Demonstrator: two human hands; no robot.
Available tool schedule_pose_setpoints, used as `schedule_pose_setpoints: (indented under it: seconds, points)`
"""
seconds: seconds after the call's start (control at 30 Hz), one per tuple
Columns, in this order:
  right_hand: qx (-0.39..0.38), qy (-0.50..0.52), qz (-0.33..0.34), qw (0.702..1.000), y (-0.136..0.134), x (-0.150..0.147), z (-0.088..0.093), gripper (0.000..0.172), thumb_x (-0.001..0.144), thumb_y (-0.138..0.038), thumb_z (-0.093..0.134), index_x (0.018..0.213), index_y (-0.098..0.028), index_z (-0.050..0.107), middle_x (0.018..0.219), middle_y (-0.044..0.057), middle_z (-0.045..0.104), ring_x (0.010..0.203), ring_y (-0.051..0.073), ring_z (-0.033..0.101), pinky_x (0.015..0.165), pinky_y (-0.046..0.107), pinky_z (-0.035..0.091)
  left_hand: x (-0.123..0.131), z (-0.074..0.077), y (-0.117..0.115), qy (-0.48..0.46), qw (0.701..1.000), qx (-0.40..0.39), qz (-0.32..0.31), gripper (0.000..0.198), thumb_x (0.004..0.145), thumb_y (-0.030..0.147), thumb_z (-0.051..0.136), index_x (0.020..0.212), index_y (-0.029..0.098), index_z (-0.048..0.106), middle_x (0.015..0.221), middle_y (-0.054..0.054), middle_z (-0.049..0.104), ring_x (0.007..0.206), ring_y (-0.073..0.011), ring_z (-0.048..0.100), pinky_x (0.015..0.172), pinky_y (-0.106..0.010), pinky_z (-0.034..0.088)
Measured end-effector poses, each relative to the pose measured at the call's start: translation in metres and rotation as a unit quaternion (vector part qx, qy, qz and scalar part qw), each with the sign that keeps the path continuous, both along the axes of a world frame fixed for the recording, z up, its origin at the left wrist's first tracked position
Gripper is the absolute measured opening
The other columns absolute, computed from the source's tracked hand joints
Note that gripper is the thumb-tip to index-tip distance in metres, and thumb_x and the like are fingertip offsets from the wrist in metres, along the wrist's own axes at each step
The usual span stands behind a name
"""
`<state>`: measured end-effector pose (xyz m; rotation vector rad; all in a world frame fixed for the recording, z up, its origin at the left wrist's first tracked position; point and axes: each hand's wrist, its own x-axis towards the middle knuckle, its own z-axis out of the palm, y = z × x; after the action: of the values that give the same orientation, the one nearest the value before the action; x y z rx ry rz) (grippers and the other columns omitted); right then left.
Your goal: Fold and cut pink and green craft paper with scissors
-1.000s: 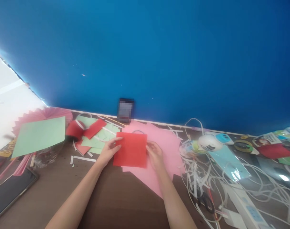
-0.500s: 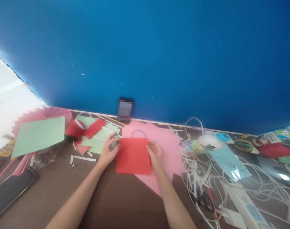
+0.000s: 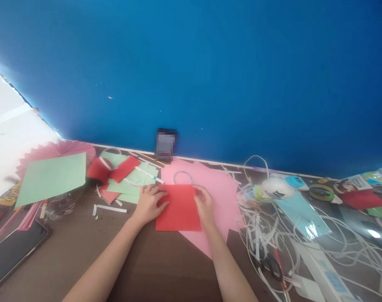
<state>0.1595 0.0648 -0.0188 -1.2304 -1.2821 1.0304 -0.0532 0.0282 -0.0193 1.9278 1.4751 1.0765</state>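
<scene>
A square sheet of red paper [image 3: 180, 209] is in front of me, partly over a larger pink sheet [image 3: 224, 201]. At its upper left edge is my left hand [image 3: 149, 203], fingers and thumb closed on it and reaching over its face. My right hand [image 3: 205, 205] pinches the upper right edge between thumb and fingers. Just beyond the top edge, a thin ring [image 3: 183, 173] rests on the pink paper.
Green paper pieces [image 3: 129, 184], a red roll [image 3: 98, 170] and white strips [image 3: 112, 208] lie to the left. A phone [image 3: 17, 251] is at the far left. Tangled white cables [image 3: 341, 218], scissors [image 3: 274, 266], a glue bottle [image 3: 277, 187] and a power strip [image 3: 326, 268] are on the right.
My left hand has slid from the corner further over the red paper, its fingers now lower and more curled. The paper has shifted slightly right and toward me; my right hand keeps its hold.
</scene>
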Motion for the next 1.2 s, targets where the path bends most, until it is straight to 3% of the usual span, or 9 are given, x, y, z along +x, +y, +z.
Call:
schedule_pose_setpoints:
  seconds: [0.3, 0.5, 0.7, 0.87, 0.97, 1.1, 1.2]
  points:
    - [-0.005, 0.002, -0.095, 0.995, -0.007, -0.008, 0.016, 0.019, 0.074, -0.031, 0.059, 0.089, -0.02, 0.061, 0.093, 0.006, 0.064, 0.09, 0.021, 0.057, 0.084, 0.037, 0.043, -0.001, 0.001, 0.001, -0.02, 0.999, -0.015, -0.04, 0.022, 0.073, 0.032, 0.059, 0.093, 0.029, 0.068, 0.098, -0.006, 0.064, 0.092, -0.027, 0.048, 0.096, -0.045, 0.018]
    - [-0.007, 0.001, -0.112, 0.994, -0.003, -0.004, 0.01, 0.022, 0.071, -0.033, 0.063, 0.088, -0.019, 0.061, 0.093, 0.008, 0.064, 0.088, 0.021, 0.058, 0.082, 0.037, 0.044, -0.002, -0.003, 0.003, -0.021, 0.998, -0.005, -0.051, 0.02, 0.071, 0.03, 0.062, 0.09, 0.029, 0.068, 0.093, -0.005, 0.065, 0.09, -0.0253, 0.05, 0.103, -0.047, 0.013]
    - [0.002, -0.024, -0.136, 0.99, 0.001, 0.001, 0.0, 0.023, 0.072, -0.036, 0.06, 0.086, -0.018, 0.062, 0.091, 0.008, 0.064, 0.088, 0.021, 0.058, 0.082, 0.037, 0.044, -0.001, -0.002, 0.002, 0.036, 0.996, 0.036, -0.068, 0.016, 0.077, 0.027, 0.057, 0.089, 0.024, 0.067, 0.091, -0.004, 0.065, 0.09, -0.0223, 0.051, 0.094, -0.045, 0.034]
    - [0.006, 0.013, -0.14, 0.99, 0.002, 0.001, -0.002, 0.028, 0.075, -0.037, 0.058, 0.095, -0.018, 0.059, 0.083, 0.006, 0.064, 0.079, 0.018, 0.06, 0.076, 0.035, 0.046, -0.001, -0.001, 0.001, 0.091, 0.991, 0.054, -0.087, 0.015, 0.079, 0.027, 0.055, 0.089, 0.022, 0.065, 0.094, -0.004, 0.064, 0.093, -0.0198, 0.052, 0.087, -0.039, 0.044]
    - [0.001, 0.018, -0.124, 0.992, 0.002, 0.0, -0.001, 0.036, 0.077, -0.038, 0.055, 0.107, -0.019, 0.055, 0.077, 0.004, 0.062, 0.072, 0.017, 0.059, 0.071, 0.034, 0.046, -0.002, -0.002, 0.0, 0.099, 0.99, 0.043, -0.095, 0.015, 0.079, 0.028, 0.055, 0.09, 0.023, 0.065, 0.096, -0.004, 0.064, 0.095, -0.0193, 0.052, 0.082, -0.036, 0.047]
    - [0.006, 0.013, -0.116, 0.993, 0.002, -0.001, -0.001, 0.036, 0.076, -0.036, 0.055, 0.108, -0.02, 0.055, 0.093, 0.007, 0.062, 0.08, 0.018, 0.059, 0.072, 0.033, 0.046, -0.002, -0.001, 0.0, 0.102, 0.989, 0.036, -0.097, 0.016, 0.08, 0.028, 0.055, 0.091, 0.022, 0.064, 0.097, -0.004, 0.064, 0.096, -0.0196, 0.052, 0.082, -0.036, 0.047]
    - [-0.004, 0.017, -0.115, 0.993, 0.003, 0.0, -0.001, 0.034, 0.077, -0.038, 0.053, 0.105, -0.019, 0.056, 0.079, 0.005, 0.063, 0.074, 0.017, 0.058, 0.07, 0.033, 0.046, -0.002, 0.0, 0.0, 0.097, 0.989, 0.039, -0.101, 0.016, 0.08, 0.028, 0.054, 0.09, 0.022, 0.065, 0.096, -0.005, 0.064, 0.095, -0.0198, 0.053, 0.083, -0.037, 0.047]
